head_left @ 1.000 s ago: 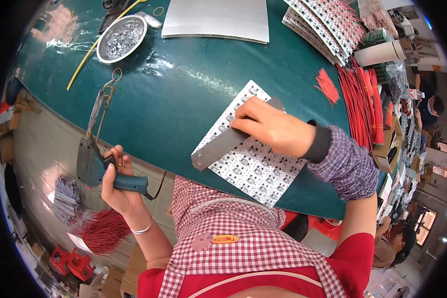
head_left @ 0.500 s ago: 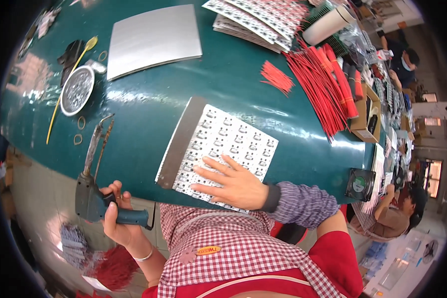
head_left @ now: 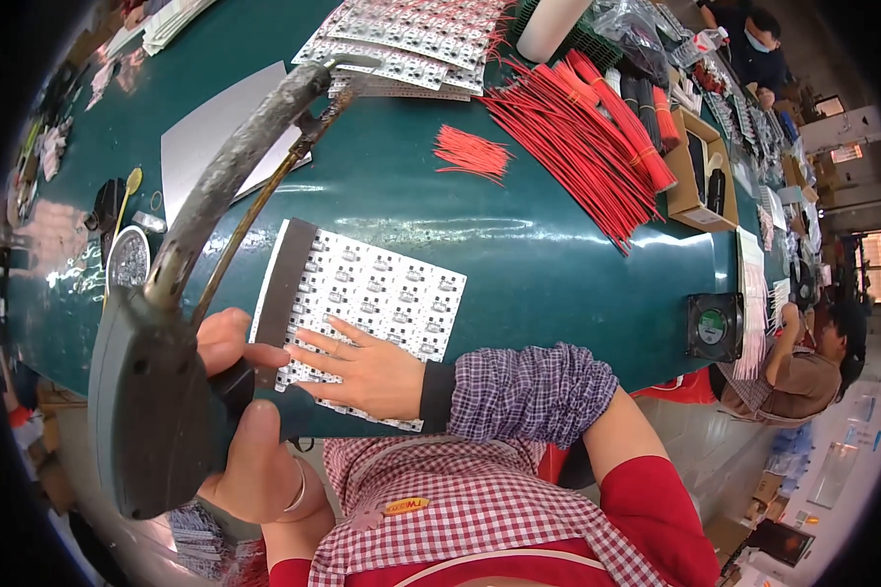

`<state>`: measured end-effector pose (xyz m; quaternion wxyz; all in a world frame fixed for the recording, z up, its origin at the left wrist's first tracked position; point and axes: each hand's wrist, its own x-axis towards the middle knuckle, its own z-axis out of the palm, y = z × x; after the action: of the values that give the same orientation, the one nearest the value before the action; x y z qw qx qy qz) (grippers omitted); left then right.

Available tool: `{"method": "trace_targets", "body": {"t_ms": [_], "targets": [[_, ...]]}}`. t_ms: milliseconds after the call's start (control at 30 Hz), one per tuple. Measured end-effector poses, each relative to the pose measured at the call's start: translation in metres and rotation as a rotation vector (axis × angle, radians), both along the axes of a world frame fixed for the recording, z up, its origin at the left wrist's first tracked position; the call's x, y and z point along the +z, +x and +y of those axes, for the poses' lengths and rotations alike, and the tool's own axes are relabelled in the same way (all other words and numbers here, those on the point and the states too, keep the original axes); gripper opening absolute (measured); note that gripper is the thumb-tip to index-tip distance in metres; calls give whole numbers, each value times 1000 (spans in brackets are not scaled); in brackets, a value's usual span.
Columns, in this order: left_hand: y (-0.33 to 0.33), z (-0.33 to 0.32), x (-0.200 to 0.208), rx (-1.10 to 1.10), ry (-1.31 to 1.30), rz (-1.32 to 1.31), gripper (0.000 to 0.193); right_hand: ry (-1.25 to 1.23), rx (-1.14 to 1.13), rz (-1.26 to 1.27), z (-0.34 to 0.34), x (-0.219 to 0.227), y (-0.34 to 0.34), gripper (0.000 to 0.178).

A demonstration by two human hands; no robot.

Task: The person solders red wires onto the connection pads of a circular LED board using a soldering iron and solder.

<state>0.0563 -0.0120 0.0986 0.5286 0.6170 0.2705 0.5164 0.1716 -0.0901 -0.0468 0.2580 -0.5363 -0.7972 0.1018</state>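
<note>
My left hand [head_left: 250, 430] grips a grey soldering gun [head_left: 152, 401] by its handle. The gun's long crusted barrel [head_left: 240, 157] rises up and away over the table. My right hand [head_left: 362, 367] lies flat, fingers spread, on a white panel of small circuit boards [head_left: 387, 293]. The panel rests on a grey metal plate [head_left: 284, 279] at the near edge of the green table [head_left: 519, 264]. The gun's tip [head_left: 347, 64] is well beyond the panel, not touching it.
Bundles of red wires [head_left: 587, 127] and a small loose red bunch [head_left: 470, 152] lie beyond the panel. More board panels [head_left: 411, 39] are stacked at the back. A round metal tin [head_left: 127, 259] sits left, a small fan [head_left: 713, 326] right. Another person [head_left: 812, 352] sits at right.
My left hand has raised the soldering gun from below the table edge up in front of the camera. My right hand turned the panel and now presses flat on it.
</note>
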Motion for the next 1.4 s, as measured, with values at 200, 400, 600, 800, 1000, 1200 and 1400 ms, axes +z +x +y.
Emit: {"method": "trace_targets", "body": {"t_ms": [200,400,600,800,1000,1200,1400], "targets": [[-14,-2,-17,56,-36,-8,59,171,-374,301,7,20,102,34],[-25,0,-50,124,-303,28,60,261,-792,-121,36,-2,233,30],[-20,-3,-50,148,-370,111,62,77,-826,-209,51,-2,248,19],[-15,-1,-53,97,-416,95,57,67,-835,-167,53,-1,251,12],[-6,-3,-53,113,-424,141,61,297,-803,-147,43,21,239,18],[-11,-13,-61,37,-484,149,59,372,-655,-181,-5,53,204,20],[-18,-38,-68,-152,-706,121,55,167,-662,89,-86,42,126,30]]}}
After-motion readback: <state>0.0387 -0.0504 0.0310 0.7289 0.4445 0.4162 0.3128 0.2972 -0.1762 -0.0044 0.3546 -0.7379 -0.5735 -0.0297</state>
